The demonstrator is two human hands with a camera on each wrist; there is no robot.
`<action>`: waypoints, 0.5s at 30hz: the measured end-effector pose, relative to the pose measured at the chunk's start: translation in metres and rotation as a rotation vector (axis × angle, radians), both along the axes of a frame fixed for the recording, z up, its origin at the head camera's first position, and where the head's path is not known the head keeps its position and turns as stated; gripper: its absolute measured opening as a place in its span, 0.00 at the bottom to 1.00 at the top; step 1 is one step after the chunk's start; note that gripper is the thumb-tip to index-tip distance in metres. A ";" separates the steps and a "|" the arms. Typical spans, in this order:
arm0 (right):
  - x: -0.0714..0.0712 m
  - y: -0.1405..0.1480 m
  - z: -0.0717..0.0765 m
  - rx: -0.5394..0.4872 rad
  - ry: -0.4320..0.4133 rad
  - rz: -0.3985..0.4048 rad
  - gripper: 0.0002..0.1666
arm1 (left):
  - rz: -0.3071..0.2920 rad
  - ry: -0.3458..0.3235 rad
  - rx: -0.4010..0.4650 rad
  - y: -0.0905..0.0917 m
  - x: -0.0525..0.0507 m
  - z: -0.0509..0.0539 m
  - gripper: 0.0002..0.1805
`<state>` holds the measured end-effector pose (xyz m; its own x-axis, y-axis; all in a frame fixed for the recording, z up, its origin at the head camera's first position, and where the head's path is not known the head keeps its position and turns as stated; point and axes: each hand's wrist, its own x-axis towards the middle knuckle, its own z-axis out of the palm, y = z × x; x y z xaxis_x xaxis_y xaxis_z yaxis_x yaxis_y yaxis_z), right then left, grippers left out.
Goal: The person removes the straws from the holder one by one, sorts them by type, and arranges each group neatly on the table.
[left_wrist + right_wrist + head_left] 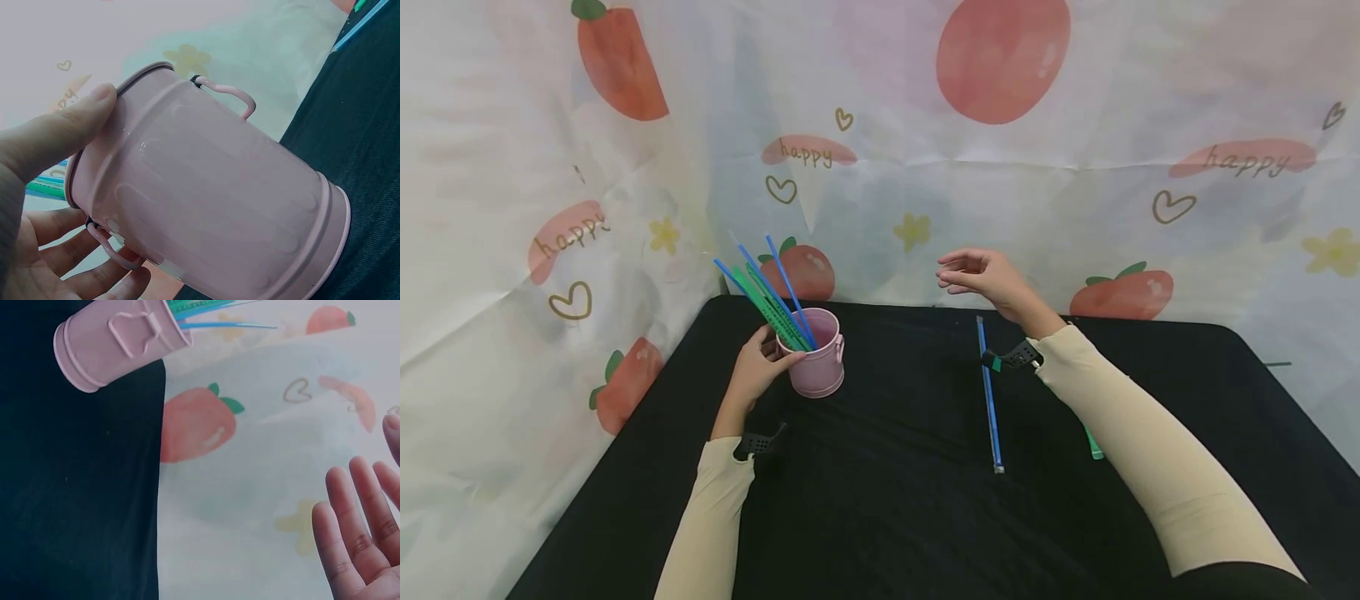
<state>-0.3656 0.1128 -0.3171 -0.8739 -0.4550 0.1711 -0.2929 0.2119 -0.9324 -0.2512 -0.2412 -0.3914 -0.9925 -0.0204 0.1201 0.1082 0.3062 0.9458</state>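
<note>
A small pink metal bucket [817, 373] with side handles stands on the black table at the left, leaning slightly in the left wrist view only through the camera's angle. Several thin blue sticks [784, 273] and green strips [767, 310] with dark marks stick up out of it. My left hand [752, 368] grips the bucket's rim, thumb [75, 128] on the near side and fingers by one handle [112, 250]. My right hand [988, 279] hovers above the table's far edge, fingers loosely extended, holding nothing. Below it lies a long blue stick [990, 408].
Partly hidden under the right forearm, a green strip [1093, 443] lies on the black tabletop [880, 517]. A printed cloth [865, 75] with fruit and hearts hangs behind the table and along its left side. Both wrists carry dark straps.
</note>
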 end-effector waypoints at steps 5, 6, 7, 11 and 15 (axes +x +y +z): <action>-0.003 -0.021 0.004 -0.011 0.003 0.023 0.22 | -0.005 0.010 0.000 0.000 0.000 0.000 0.36; -0.004 -0.025 0.004 -0.012 0.006 0.034 0.22 | -0.006 0.010 0.002 0.000 0.000 0.000 0.36; -0.004 -0.028 0.004 -0.012 0.005 0.048 0.22 | -0.007 0.010 0.002 0.001 0.000 0.000 0.36; -0.007 -0.043 0.003 -0.003 -0.001 0.069 0.23 | -0.008 0.012 -0.002 0.000 -0.001 -0.002 0.37; -0.008 -0.058 0.002 0.006 -0.002 0.067 0.23 | -0.005 0.013 0.008 -0.006 -0.010 -0.014 0.38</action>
